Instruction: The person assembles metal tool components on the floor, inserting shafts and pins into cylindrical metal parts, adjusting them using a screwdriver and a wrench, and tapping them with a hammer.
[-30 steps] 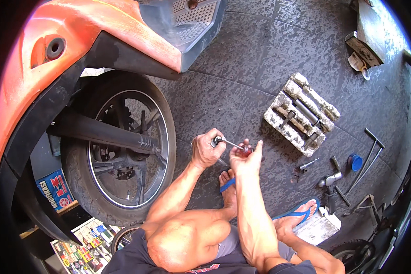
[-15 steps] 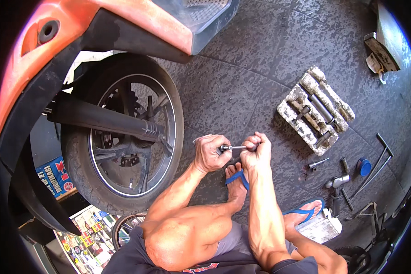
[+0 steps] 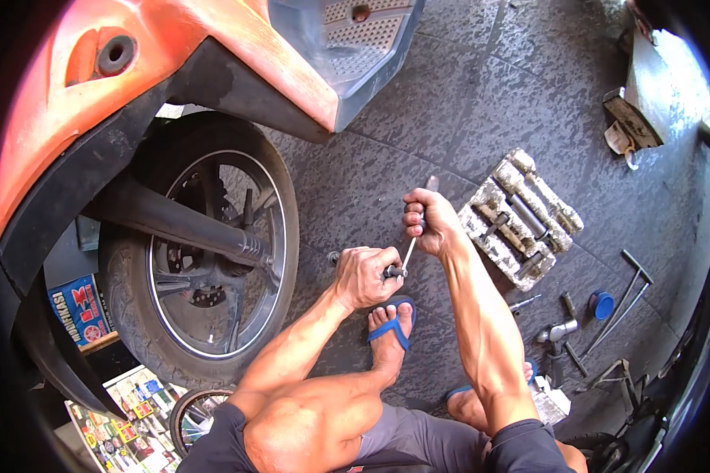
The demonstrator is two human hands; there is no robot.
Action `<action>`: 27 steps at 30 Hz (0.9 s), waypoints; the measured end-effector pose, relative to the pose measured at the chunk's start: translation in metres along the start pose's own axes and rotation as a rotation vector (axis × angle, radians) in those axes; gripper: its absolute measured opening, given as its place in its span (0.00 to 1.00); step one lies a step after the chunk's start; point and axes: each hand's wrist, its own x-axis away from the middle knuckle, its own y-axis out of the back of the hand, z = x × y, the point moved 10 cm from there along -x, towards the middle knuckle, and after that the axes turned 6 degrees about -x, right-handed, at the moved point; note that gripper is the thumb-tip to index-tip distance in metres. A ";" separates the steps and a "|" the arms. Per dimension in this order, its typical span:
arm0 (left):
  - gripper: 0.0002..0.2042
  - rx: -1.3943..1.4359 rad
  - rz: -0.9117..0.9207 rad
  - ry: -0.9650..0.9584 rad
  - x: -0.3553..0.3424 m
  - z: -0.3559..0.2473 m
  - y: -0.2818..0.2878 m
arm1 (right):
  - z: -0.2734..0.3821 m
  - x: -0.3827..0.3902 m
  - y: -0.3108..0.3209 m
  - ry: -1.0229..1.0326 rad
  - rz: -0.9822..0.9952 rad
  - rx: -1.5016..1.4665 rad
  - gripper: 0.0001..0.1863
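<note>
My left hand (image 3: 364,277) is closed around a dark cylindrical metal part (image 3: 395,272), whose round end sticks out past the thumb. Another bit of metal shows at the far side of that fist. Higher and to the right, my right hand (image 3: 432,223) is wrapped around a screwdriver (image 3: 409,251). Its thin shaft slants down to the end of the metal part, and a greyish handle end pokes out above the fist. Fingers hide most of both things. Left of my hands stands a motorbike's front wheel (image 3: 290,229).
An orange motorbike body (image 3: 292,55) overhangs the upper left. On the dark tiled floor at right lie a worn tool case (image 3: 485,229), a blue round cap (image 3: 601,304), a ratchet-like tool (image 3: 558,331) and long T-handled wrenches (image 3: 625,296). A metal box (image 3: 643,110) stands at upper right.
My right hand has moved up and away from my left, turning so the screwdriver slants more steeply. My left hand keeps its grip on the metal part. The whole view has shifted slightly.
</note>
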 end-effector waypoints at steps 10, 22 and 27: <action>0.14 -0.125 -0.256 -0.268 -0.045 0.018 -0.041 | 0.035 0.082 -0.152 0.898 0.303 1.458 0.10; 0.15 0.073 0.121 0.250 -0.073 0.041 -0.061 | -0.041 0.191 0.010 1.427 -0.007 1.382 0.29; 0.16 0.093 0.094 0.236 -0.083 0.030 -0.062 | -0.055 0.150 0.072 0.988 -0.057 0.565 0.37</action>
